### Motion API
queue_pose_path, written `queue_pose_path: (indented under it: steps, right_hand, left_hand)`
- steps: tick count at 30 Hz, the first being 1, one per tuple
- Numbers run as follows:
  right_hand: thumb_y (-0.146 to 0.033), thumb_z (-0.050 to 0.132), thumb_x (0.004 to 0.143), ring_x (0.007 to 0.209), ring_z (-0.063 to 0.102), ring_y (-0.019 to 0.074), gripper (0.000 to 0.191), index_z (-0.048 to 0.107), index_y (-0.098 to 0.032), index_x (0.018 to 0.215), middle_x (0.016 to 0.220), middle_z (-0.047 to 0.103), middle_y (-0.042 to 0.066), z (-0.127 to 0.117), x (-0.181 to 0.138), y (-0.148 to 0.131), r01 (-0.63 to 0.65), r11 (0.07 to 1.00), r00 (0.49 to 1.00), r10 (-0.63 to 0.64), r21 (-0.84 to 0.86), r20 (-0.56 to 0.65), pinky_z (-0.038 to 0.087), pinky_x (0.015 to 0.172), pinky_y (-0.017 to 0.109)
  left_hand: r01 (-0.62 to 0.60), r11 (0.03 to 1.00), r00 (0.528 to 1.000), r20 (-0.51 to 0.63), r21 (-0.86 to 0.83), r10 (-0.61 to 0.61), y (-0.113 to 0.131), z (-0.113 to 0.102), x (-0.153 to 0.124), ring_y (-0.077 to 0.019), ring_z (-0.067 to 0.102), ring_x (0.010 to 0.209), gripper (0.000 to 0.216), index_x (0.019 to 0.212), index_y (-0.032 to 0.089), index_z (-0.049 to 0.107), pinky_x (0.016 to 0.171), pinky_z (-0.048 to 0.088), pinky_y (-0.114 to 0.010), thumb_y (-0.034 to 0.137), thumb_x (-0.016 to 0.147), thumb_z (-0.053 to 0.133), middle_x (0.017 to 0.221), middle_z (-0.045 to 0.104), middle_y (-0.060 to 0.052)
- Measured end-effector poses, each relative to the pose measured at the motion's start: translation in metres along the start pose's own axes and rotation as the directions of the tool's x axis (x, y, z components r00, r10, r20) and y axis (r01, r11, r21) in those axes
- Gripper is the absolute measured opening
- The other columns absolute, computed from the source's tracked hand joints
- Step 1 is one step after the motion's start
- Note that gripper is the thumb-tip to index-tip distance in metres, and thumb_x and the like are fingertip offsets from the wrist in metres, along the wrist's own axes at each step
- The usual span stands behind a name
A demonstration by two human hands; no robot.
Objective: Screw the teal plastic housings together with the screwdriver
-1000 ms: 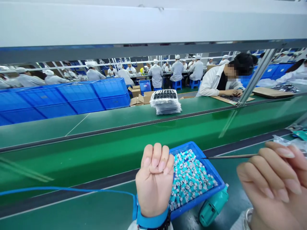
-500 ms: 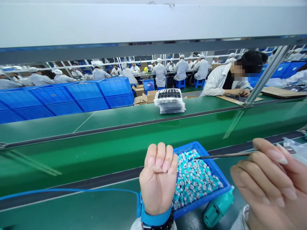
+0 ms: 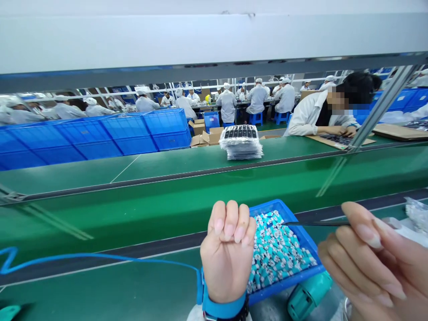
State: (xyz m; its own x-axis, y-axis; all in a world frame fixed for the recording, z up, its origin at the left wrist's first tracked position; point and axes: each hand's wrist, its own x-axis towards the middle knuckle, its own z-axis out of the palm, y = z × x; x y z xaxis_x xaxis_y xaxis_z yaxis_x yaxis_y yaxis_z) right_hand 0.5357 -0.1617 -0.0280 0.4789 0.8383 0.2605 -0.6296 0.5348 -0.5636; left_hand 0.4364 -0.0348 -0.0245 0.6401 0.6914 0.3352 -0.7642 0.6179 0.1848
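Observation:
My left hand is raised palm toward me, fingers curled into a fist; whether it holds anything is hidden. It wears a blue wrist strap with a blue cord trailing left. My right hand pinches thin metal tweezers, whose tip points left over a blue tray. The tray is full of several small teal-and-white parts and sits just right of my left hand.
A teal tool lies below the tray. Green conveyor belt runs across, carrying a stack of bagged black items. Blue crates stand at left. A seated person in white works opposite; several workers sit further back. Clear bags lie at right.
The view has shifted slightly left and down, so everything sits a bit further right. My right hand lowered a little with the tweezers; my left fist stays closed.

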Motion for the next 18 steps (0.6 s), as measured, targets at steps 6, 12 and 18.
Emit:
queue_pose_path:
  steps: [6, 12, 18]
  right_hand:
    - [-0.037, 0.038, 0.091, 0.035, 0.016, 0.005, 0.025, 0.055, -0.023, 0.077, 0.037, 0.016, -0.007, 0.004, -0.004, 0.007, -0.095, 0.995, 0.99, 0.099, -0.043, 0.1, 0.019, 0.039, 0.023]
    - [-0.039, 0.049, 0.085, 0.036, 0.01, 0.0036, 0.021, 0.052, -0.023, 0.071, 0.038, 0.013, -0.008, 0.031, -0.008, 0.014, -0.133, 0.987, 0.99, 0.138, -0.087, 0.043, 0.015, 0.039, 0.021]
    - [-0.045, 0.055, 0.081, 0.036, 0.014, 0.003, 0.027, 0.047, -0.022, 0.071, 0.039, 0.018, -0.009, 0.037, -0.024, 0.029, -0.294, 0.947, 0.932, 0.314, -0.128, 0.182, 0.018, 0.041, 0.019]
  left_hand:
    - [-0.016, 1.0, 0.999, 0.033, -0.003, 0.016, 0.005, 0.006, -0.004, -0.0081, 0.037, 0.052, 0.018, 0.058, 0.015, 0.042, 0.049, 0.037, -0.019, 0.007, 0.074, 0.045, 0.056, 0.032, 0.003]
    - [-0.046, 0.999, 0.991, 0.124, 0.015, 0.044, 0.013, 0.019, -0.016, -0.0088, 0.036, 0.053, 0.015, 0.062, 0.017, 0.039, 0.048, 0.034, -0.019, 0.022, 0.073, 0.048, 0.058, 0.034, 0.003]
    - [-0.06, 0.996, 0.983, 0.175, 0.065, 0.048, 0.025, 0.027, -0.045, -0.0088, 0.036, 0.052, 0.026, 0.06, 0.017, 0.037, 0.047, 0.032, -0.019, 0.031, 0.081, 0.045, 0.057, 0.032, 0.003]
